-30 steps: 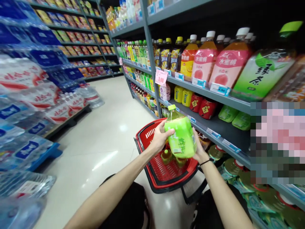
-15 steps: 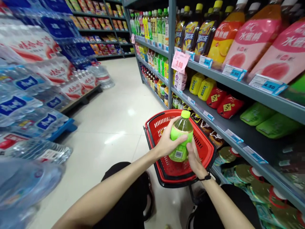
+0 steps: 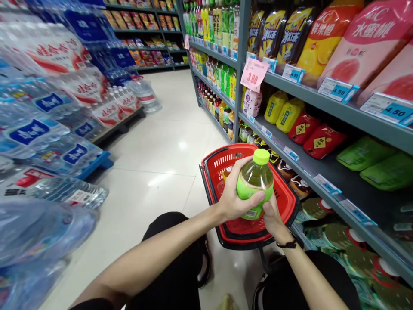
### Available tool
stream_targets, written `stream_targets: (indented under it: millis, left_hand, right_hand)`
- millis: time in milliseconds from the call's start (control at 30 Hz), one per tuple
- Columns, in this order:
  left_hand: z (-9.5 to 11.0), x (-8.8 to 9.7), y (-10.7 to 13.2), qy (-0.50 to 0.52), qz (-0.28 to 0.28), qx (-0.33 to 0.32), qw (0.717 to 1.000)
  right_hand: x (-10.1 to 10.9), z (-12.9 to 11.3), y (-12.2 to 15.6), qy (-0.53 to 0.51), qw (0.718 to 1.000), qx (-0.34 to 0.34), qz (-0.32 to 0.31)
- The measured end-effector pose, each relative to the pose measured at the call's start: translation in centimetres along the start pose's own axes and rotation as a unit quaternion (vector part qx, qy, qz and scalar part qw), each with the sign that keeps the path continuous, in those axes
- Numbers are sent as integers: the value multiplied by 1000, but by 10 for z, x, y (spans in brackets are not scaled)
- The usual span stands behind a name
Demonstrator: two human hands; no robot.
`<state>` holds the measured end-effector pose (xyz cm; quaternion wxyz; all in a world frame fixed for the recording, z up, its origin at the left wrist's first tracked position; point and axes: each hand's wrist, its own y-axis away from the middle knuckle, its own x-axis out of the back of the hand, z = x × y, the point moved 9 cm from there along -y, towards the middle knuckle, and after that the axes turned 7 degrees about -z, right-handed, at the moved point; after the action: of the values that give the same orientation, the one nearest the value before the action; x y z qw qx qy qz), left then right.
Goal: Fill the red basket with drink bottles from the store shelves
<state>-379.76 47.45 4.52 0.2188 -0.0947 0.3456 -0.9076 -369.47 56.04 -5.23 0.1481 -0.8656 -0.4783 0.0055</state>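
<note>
A large drink bottle (image 3: 257,178) with a bright green cap and green label is held between my two hands, over the red shopping basket (image 3: 284,211). My left hand (image 3: 235,193) wraps the bottle's left side, its thumb across the label. My right hand (image 3: 274,217) grips the lower right side; some of its fingers are hidden behind the bottle. The bottle leans with its cap up and toward me. Inside the basket, partly hidden by my left hand, lies a small item with a yellow-orange part (image 3: 226,173).
On the right stands a grey shelf (image 3: 322,168) with juice bottles, yellow and red bottles and price tags. A pink 3.90 tag (image 3: 254,74) hangs from its post. Shrink-wrapped water packs (image 3: 30,131) are stacked on the left. Pale floor tiles (image 3: 161,142) run between them.
The bottle has come up a little and its cap has tipped closer to me, both hands still around it. The whole view has shifted slightly, with the shelf and basket moving right in the picture.
</note>
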Motion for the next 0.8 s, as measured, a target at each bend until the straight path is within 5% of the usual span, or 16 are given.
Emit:
stream_targets:
  millis: [800]
  left_hand:
    - [-12, -12, -1, 48, -4, 47, 998]
  right_hand:
    - [8, 4, 10, -6, 1000, -12, 8]
